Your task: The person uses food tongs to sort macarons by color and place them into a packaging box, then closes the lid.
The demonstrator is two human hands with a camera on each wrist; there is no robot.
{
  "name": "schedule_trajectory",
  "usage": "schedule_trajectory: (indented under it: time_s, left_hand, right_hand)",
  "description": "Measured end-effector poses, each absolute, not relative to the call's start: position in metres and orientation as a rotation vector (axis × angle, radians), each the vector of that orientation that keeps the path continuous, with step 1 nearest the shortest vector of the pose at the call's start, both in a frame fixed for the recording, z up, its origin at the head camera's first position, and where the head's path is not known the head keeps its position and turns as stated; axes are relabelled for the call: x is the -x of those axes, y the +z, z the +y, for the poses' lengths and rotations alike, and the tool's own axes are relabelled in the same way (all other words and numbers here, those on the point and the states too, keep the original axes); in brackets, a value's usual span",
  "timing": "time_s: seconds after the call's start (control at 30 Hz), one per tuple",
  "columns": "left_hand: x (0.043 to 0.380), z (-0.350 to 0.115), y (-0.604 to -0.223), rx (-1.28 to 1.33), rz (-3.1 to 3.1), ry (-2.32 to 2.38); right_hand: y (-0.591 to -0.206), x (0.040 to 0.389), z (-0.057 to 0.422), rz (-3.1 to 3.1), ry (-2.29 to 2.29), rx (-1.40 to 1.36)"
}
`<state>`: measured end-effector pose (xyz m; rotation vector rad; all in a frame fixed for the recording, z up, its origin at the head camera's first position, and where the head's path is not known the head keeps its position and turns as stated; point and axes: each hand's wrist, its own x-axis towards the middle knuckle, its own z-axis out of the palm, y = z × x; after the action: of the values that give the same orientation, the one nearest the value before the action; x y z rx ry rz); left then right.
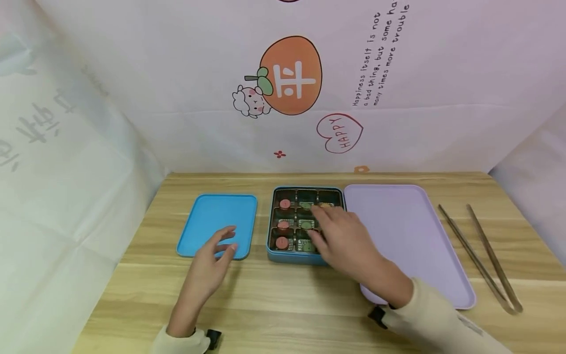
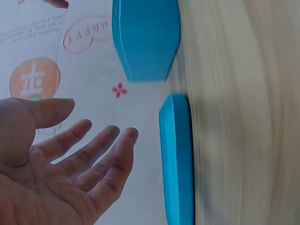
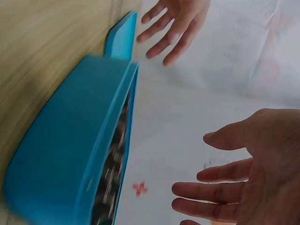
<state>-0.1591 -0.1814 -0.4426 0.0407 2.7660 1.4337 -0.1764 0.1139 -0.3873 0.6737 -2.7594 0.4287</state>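
A blue box (image 1: 294,257) with a dark compartmented insert stands mid-table. Round pink pieces (image 1: 282,243) lie in its left column and green pieces (image 1: 306,224) in the middle one. A yellowish piece (image 1: 326,205) shows at the back right; my right hand (image 1: 347,241) hides much of that side. This hand hovers over the box, and its fingers look spread and bare in the right wrist view. On the left, a flat blue lid (image 1: 221,216) lies on the table. My left hand (image 1: 210,265) is above the lid's near right corner, fingers loosely bent, holding nothing.
Directly right of the box lies a large lilac tray (image 1: 398,221). Long metal tongs (image 1: 491,260) rest on the wood table (image 1: 274,305) farther right. A printed white cloth (image 1: 199,123) hangs behind the table.
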Motion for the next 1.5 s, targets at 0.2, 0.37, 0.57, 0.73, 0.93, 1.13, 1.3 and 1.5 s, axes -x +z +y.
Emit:
schedule_trajectory:
  time_s: [0.2,0.37,0.57,0.73,0.93,1.13,1.3,1.5]
  left_hand:
    - [0.157,-0.207,-0.436,0.048,2.807,1.364]
    - [0.157,-0.224,-0.435,0.097,2.855,1.289]
    - [0.161,-0.241,-0.437,0.109,2.908,1.239]
    - [0.168,-0.261,-0.441,0.186,2.896,1.241]
    - [0.173,-0.282,-0.448,0.308,2.837,1.283]
    - [0.178,-0.292,-0.456,0.35,2.775,1.303]
    - [0.183,-0.293,-0.461,0.357,2.742,1.323]
    - [0.185,-0.294,-0.458,0.331,2.695,1.34]
  right_hand:
    - [-0.385,0.185,0.067,-2.781,0.575,-0.813]
    - [-0.386,0.191,0.032,-2.822,0.745,-0.895]
    - [-0.39,0.204,-0.001,-2.928,0.77,-0.907]
    - [-0.394,0.22,-0.023,-3.05,0.776,-0.838]
    - [-0.401,0.236,-0.042,-3.168,0.881,-0.675]
    - [-0.413,0.245,-0.056,-3.212,1.008,-0.498]
    - [-0.421,0.247,-0.062,-3.255,1.052,-0.396]
    - [-0.431,0.25,-0.064,-3.253,1.216,-0.304]
